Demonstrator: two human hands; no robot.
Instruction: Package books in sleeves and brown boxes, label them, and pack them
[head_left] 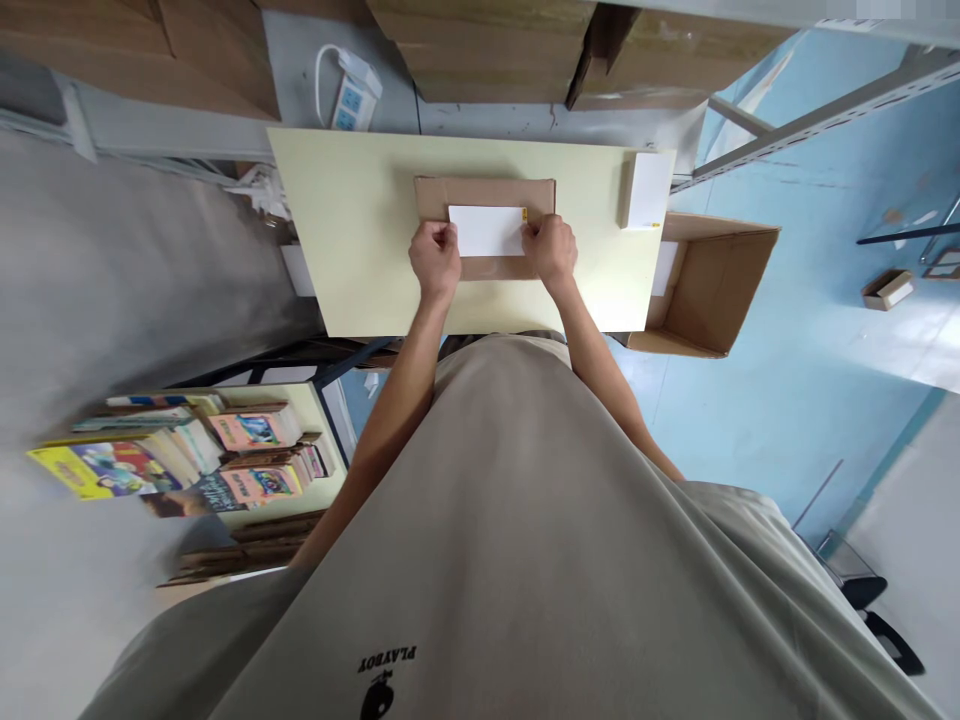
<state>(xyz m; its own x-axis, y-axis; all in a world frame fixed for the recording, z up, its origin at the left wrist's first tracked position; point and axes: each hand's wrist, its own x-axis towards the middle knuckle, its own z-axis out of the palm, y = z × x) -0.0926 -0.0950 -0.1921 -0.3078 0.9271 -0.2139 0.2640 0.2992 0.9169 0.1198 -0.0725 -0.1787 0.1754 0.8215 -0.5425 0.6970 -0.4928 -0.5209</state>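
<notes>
A flat brown cardboard box [486, 190] lies near the middle of the pale yellow tabletop [360, 230]. Over it is a white label [487, 232], a blank-looking rectangle with a small yellow mark at its upper right corner. My left hand [436, 260] pinches the label's left edge between thumb and curled fingers. At the opposite edge, by the yellow mark, my right hand [553, 250] grips it the same way. Whether the label touches the box all over, I cannot tell. A stack of similar white labels [649, 190] sits at the tabletop's right end.
An open cardboard carton [716, 285] stands beyond the table's right edge. Large cartons [495, 55] line the back, with a white power strip [354, 95] at back left. Books [255, 430] are piled on a lower surface at left. A metal shelf post [810, 120] rises at right.
</notes>
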